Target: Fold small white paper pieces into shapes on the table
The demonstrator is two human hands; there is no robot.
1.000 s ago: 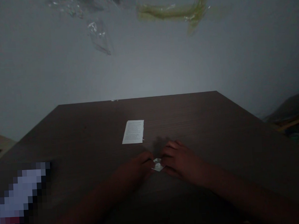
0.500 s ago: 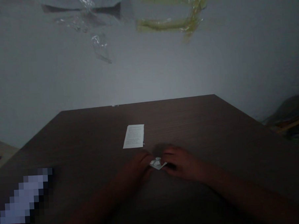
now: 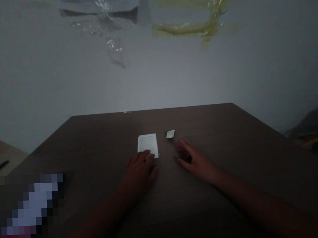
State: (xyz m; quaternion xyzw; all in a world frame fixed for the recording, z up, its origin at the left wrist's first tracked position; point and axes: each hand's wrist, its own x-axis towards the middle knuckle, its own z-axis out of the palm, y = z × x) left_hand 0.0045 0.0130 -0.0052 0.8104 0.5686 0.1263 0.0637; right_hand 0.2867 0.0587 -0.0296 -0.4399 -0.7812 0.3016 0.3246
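A stack of printed paper sheets lies on the dark wooden table. My left hand rests over its near edge, palm down with the fingers spread, covering part of the print. Beyond my right hand is a small folded piece of paper, apart from the fingers, with a shadow beside it. My right hand is open above the table, thumb and fingers apart and nothing between them.
A pixelated pale object lies at the table's left. Behind the table rises a grey wall with yellow tape and clear tape on it. Dark items stand beyond the right edge.
Both hands were together around the small folded paper; now it is out of them, farther forward on the table side. My left hand has moved left onto the printed sheets.
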